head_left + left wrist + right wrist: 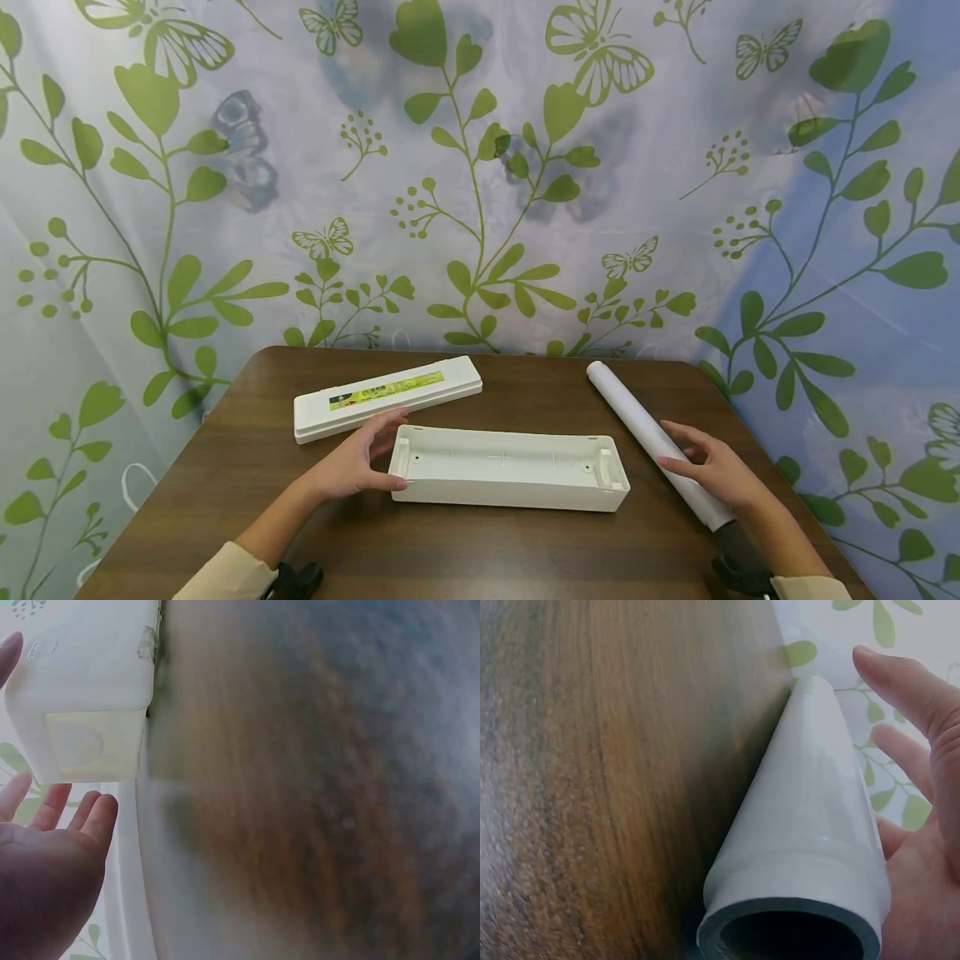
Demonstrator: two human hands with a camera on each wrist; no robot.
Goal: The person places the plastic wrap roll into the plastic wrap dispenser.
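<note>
A long white plastic box (504, 493) lies open side up on the table, with molded holders inside both ends. My left hand (352, 467) is at its left end, thumb at the front corner and fingers loosely bent behind. In the left wrist view, the fingers of the left hand (56, 855) spread beside the box's end wall (94, 746). On the right lies a white roll (637, 417) on a hollow tube, slanting away from me. My right hand (712, 471) hovers over its near half, thumb and fingers apart; the right wrist view shows the roll (802, 802) beside the open hand (922, 802).
A long white lid (450, 387) with a green and yellow label (386, 390) lies at the back left of the brown table (525, 550). Behind the table's far edge hangs a curtain (495, 208) printed with green leaves and butterflies.
</note>
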